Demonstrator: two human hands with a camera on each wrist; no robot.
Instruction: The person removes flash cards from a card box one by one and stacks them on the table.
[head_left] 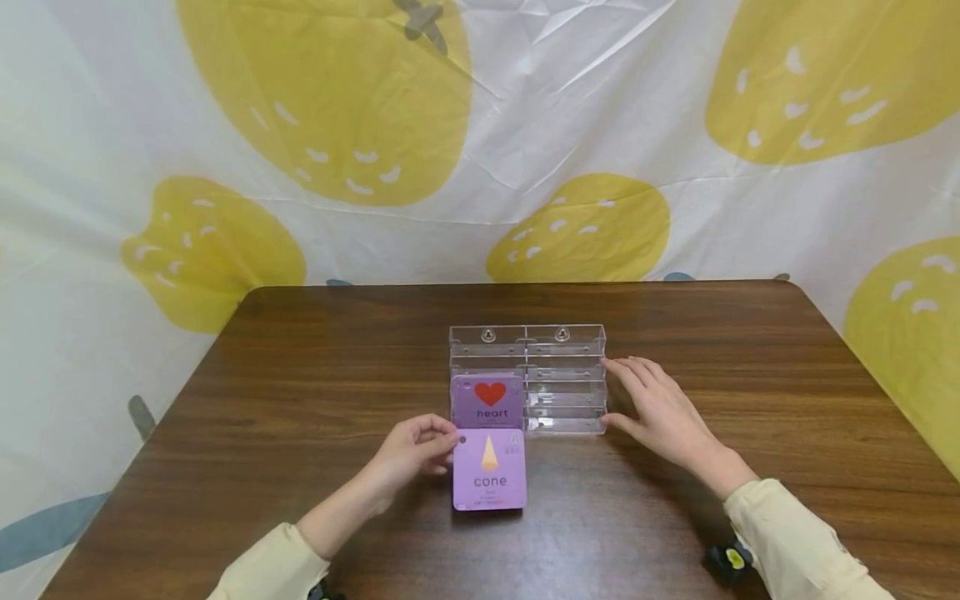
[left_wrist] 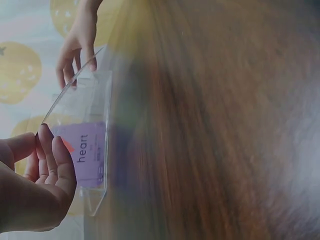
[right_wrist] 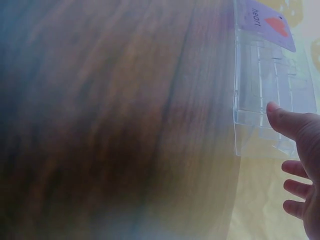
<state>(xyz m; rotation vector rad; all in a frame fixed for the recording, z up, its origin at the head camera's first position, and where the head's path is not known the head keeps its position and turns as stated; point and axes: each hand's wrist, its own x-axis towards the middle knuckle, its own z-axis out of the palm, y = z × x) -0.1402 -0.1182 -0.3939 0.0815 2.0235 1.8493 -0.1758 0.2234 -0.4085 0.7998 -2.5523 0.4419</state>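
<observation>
- Pinching the purple cone card [head_left: 490, 493] at its upper-left corner between thumb and fingers, the left hand [head_left: 415, 452] holds it tilted, in front of the clear rack [head_left: 566, 426];
- the purple heart card [head_left: 487, 407] stands in the rack's left column, its word facing the person;
- the right hand [head_left: 663, 412] has its fingers extended, thumb and fingertips at the rack's right side, grasping nothing;
- the rack sits on the brown wooden table [head_left: 300, 358].
</observation>
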